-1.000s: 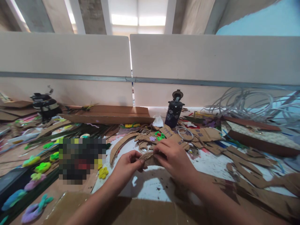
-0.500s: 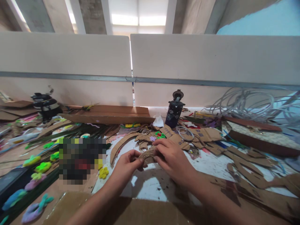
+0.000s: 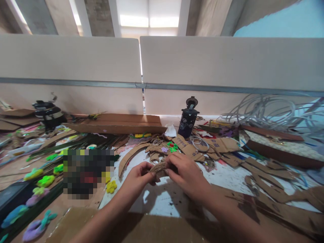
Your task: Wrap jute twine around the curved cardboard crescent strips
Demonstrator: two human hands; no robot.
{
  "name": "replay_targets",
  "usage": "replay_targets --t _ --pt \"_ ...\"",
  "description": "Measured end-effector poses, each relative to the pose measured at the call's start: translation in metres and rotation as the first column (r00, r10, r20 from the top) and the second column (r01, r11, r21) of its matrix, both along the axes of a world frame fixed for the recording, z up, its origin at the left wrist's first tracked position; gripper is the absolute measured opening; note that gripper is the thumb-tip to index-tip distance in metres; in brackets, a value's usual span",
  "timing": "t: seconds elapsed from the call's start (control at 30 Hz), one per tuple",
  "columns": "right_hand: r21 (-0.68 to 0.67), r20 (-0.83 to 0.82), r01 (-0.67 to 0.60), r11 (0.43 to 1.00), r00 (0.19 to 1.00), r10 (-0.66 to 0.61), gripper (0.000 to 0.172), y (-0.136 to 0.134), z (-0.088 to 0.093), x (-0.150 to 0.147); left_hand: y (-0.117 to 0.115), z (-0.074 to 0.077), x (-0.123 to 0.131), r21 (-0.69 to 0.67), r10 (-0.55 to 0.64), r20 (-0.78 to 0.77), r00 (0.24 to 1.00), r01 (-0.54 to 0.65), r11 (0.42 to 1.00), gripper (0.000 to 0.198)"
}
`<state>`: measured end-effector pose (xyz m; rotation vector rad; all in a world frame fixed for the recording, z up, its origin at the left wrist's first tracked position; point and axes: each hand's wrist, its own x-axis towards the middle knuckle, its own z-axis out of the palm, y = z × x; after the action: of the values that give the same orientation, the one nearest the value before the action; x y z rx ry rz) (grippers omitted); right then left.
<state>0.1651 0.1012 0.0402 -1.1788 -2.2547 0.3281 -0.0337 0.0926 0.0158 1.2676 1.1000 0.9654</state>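
A curved cardboard piece, its upper face covered in rows of brown twine, is held between my two hands above the white sheet. My left hand pinches its left end with thumb and fingers. At the other end, the closed fingers of my right hand grip the piece and hide part of it. Just beyond lies another twine-covered arc, with a purple flower and a green and red flower at its right end. A plain cardboard arc rests to the left.
A dark bottle with its lid up stands behind the cardboard scraps. A long cardboard tray lies at the back. Fuzzy flowers dot the left side; a bag and coiled clear tubing occupy the right.
The fingers of my right hand have shifted slightly on the curved piece, and their tips are drawn in a little. My left hand keeps its pinch in the same place.
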Motion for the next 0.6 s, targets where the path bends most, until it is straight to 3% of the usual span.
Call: replay_targets --t 0.27,0.6 --pt "0.031 0.036 -0.048 0.998 0.998 0.047 0.016 -0.003 -0.003 -0.004 -0.005 0.001 0.000 0.141 -0.027 -0.243 0.970 0.063 0.988 0.029" --pt "-0.052 -0.069 -0.057 0.997 0.996 0.054 0.014 0.007 0.005 0.009 -0.006 0.008 0.001 0.069 -0.023 -0.142 0.990 0.033 0.997 0.019"
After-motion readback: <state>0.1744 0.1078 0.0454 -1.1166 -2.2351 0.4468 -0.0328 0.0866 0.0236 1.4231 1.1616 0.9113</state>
